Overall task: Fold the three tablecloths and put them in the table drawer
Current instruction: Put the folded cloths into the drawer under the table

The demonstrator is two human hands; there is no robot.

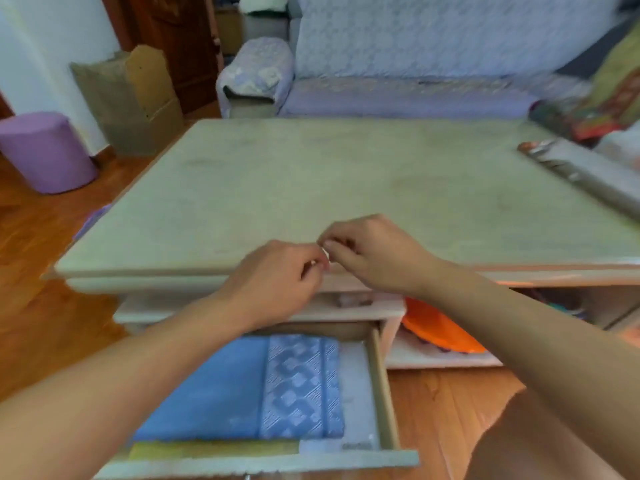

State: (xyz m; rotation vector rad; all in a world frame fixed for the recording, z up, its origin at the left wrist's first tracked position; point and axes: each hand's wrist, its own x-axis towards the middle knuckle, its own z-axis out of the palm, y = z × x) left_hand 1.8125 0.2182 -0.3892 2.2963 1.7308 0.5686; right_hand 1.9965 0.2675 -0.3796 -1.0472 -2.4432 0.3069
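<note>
Two bare forearms reach forward from the bottom corners of the view and meet over the near edge of a low, pale table (311, 174). Its wide top takes up the middle of the scene. Behind it stands a sofa (415, 46) under a pale lilac quilted cover, and warm wooden floorboards (41, 306) show on either side.

Below the hands, the table's drawer (382, 386) is pulled out toward the viewer. Inside lies a folded blue tablecloth (242, 389), flat, with a woven diamond-pattern band along its right side. A strip of yellow-green cloth (207, 449) shows beneath it along the drawer's front edge; how many cloths lie in the stack cannot be told.

To the left on the floor stand a cardboard box (131, 98) and, nearer the edge, a round purple stool (45, 150). On the table's far right lies a grey roll (588, 174). On the open shelf to the right of the drawer sits something orange (436, 334), too blurred to identify.

The left hand (277, 275) and right hand (374, 254) touch fingertip to fingertip just above the table edge. Both have their fingers curled inward, pinching a tiny white object (325, 252) between them; what it is cannot be made out.
</note>
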